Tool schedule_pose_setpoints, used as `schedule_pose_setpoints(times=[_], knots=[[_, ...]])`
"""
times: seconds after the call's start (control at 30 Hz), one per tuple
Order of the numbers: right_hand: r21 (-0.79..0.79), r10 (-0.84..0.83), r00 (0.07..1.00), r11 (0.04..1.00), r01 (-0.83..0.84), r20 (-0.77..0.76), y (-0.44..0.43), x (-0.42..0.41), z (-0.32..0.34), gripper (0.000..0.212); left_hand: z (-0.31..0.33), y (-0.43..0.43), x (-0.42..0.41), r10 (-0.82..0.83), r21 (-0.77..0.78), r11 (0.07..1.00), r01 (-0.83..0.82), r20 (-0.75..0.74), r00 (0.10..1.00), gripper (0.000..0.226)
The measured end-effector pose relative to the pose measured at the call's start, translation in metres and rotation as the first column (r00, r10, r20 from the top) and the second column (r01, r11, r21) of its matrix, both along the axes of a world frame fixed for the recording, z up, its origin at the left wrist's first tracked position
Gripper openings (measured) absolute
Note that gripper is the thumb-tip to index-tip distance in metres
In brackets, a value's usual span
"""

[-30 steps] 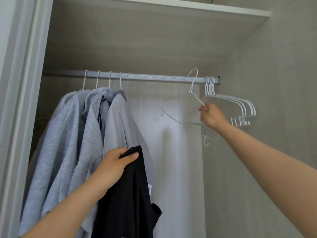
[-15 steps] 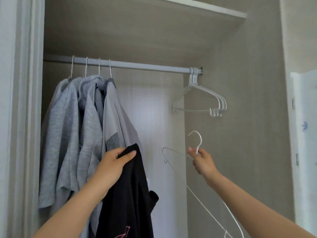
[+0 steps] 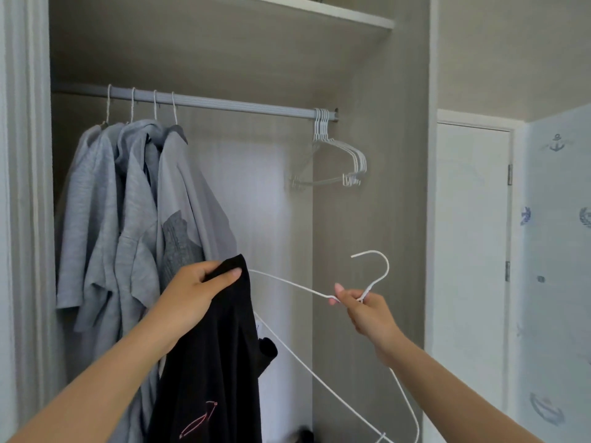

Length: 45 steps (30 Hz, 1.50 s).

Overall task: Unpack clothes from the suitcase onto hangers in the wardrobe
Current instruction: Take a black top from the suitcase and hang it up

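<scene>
My left hand (image 3: 195, 295) grips the top edge of a black garment (image 3: 211, 372) that hangs down in front of the open wardrobe. A small pink print shows low on it. My right hand (image 3: 364, 310) pinches the neck of a white wire hanger (image 3: 377, 266), hook pointing up, just right of the garment. One arm of the hanger reaches toward the black cloth. Several grey garments (image 3: 128, 219) hang on the rail (image 3: 240, 103) at the left. The suitcase is out of sight.
A bunch of several bare white hangers (image 3: 342, 155) hangs at the right end of the rail. A shelf (image 3: 319, 11) spans the top of the wardrobe. To the right stand a white door (image 3: 470, 251) and a pale curtain with anchor prints (image 3: 556, 251).
My right hand took a hanger off the rail and brought it down and toward the black garment. The view has shifted to the right. My left hand keeps its hold.
</scene>
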State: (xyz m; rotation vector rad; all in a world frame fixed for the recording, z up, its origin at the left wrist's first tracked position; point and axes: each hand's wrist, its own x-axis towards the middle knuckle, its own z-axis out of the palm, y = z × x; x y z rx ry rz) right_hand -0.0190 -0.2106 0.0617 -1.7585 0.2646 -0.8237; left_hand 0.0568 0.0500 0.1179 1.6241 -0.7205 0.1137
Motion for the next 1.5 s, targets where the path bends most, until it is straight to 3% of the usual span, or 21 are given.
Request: schedule_pose_setpoints(times=[0.3,0.57,0.7,0.83,1.07,1.27,1.37,1.5], knots=[[0.039,0.134,0.988,0.991,-0.131,-0.081,-0.035,-0.095,-0.062,0.039,-0.067,-0.015,-0.079,0.13,0.028,0.991,-0.128,-0.098,0.987,0.01],[0.051,0.006,0.974,0.999,0.006,-0.225,-0.049,-0.145,-0.109,0.042,-0.137,-0.023,-0.116,0.209,0.024,0.978,-0.209,-0.226,0.952,0.008],[0.076,0.091,0.966,0.994,-0.075,-0.242,-0.04,-0.165,-0.129,0.043,-0.17,-0.019,-0.116,0.188,0.097,0.98,-0.174,-0.165,0.968,0.01],[0.062,0.065,0.961,0.997,-0.05,-0.27,-0.03,-0.176,-0.146,0.046,-0.194,-0.006,-0.113,0.187,0.181,0.969,-0.169,-0.089,0.978,0.011],[0.02,0.041,0.957,0.999,-0.037,-0.286,-0.02,-0.179,-0.171,0.051,-0.213,0.012,-0.115,0.173,0.126,0.981,-0.149,-0.203,0.964,0.012],[-0.059,0.066,0.938,0.994,-0.091,-0.339,-0.001,-0.175,-0.185,0.048,-0.217,0.019,-0.122,0.016,0.176,0.984,0.017,-0.181,0.983,0.014],[-0.046,0.019,0.953,0.998,-0.035,-0.303,0.0,-0.172,-0.184,0.049,-0.215,0.022,-0.12,-0.019,0.214,0.975,0.058,-0.179,0.984,0.012],[-0.084,-0.076,0.959,0.995,0.055,-0.274,-0.004,-0.17,-0.182,0.047,-0.208,0.03,-0.114,-0.001,0.151,0.988,0.037,-0.235,0.972,0.021]])
